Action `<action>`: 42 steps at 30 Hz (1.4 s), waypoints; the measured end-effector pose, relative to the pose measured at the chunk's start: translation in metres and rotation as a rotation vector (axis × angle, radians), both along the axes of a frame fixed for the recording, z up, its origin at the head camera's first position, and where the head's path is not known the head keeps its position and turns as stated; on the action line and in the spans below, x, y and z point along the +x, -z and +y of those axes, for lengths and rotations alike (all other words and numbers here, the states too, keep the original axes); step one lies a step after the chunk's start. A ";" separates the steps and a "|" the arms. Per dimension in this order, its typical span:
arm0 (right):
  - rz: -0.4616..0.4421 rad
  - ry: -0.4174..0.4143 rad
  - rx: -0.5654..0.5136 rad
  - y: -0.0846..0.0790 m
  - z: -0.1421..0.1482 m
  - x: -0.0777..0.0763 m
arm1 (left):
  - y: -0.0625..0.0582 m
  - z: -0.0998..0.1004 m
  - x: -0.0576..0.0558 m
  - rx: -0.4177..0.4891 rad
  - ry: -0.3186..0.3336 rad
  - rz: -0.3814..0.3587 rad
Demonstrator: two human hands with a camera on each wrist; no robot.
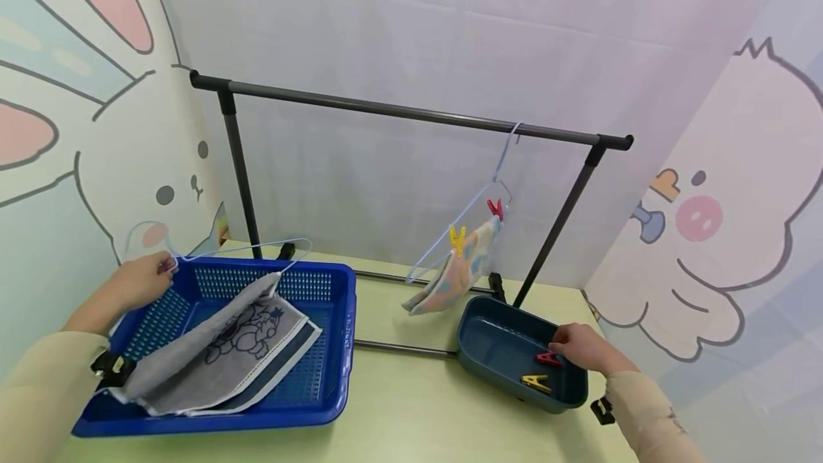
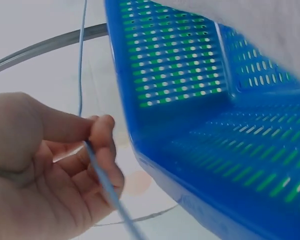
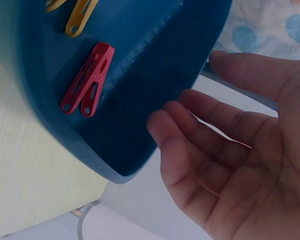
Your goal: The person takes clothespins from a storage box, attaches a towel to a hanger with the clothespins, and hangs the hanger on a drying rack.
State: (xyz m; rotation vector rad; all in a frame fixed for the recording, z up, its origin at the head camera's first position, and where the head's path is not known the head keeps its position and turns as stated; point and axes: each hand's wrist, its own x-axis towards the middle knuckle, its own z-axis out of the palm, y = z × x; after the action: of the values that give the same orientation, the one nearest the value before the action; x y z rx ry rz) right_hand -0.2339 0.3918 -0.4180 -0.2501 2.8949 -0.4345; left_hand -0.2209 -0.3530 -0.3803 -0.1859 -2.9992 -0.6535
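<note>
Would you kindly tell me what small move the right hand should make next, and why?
I would probably have the right hand pinch the red clip in the bin: its fingers are close by and appear empty, while the left hand pinches the hanger, and the grey cloth shows no clip in view.

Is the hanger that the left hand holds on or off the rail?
Off: the left hand pinches the hanger beside the blue basket, and its hook stands clear below the rail in the head view.

Gray cloth (image 1: pixel 225 357) over light-blue hanger (image 2: pixel 110 189), red clothespin (image 3: pixel 99 76) in bin (image 1: pixel 498 349)
</note>
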 end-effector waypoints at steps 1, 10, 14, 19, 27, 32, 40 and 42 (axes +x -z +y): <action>-0.004 -0.009 -0.001 0.000 -0.001 0.000 | -0.001 0.002 0.000 0.009 0.001 0.000; -0.056 -0.029 0.045 0.005 -0.009 -0.003 | -0.012 0.018 0.001 0.075 -0.065 0.088; -0.089 -0.042 0.054 0.006 -0.014 -0.004 | -0.017 0.025 0.000 0.081 -0.070 0.147; -0.122 -0.060 0.077 0.011 -0.018 -0.004 | -0.024 0.031 -0.001 0.068 -0.069 0.199; -0.116 -0.137 0.132 0.017 -0.025 -0.006 | -0.038 0.044 -0.001 0.064 -0.065 0.231; -0.125 -0.143 0.146 0.019 -0.028 -0.007 | -0.047 0.051 0.000 0.083 -0.055 0.207; -0.117 -0.130 0.167 0.023 -0.030 -0.009 | -0.058 0.062 0.000 0.104 -0.060 0.175; -0.120 -0.138 0.167 0.023 -0.032 -0.008 | -0.061 0.064 0.000 0.103 -0.064 0.182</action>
State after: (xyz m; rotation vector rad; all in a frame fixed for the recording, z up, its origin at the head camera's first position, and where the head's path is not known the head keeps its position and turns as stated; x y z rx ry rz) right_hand -0.2416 0.3602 -0.4410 -0.3795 2.7543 -0.1767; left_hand -0.2212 -0.2888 -0.3198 -0.1351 -2.7784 -0.7391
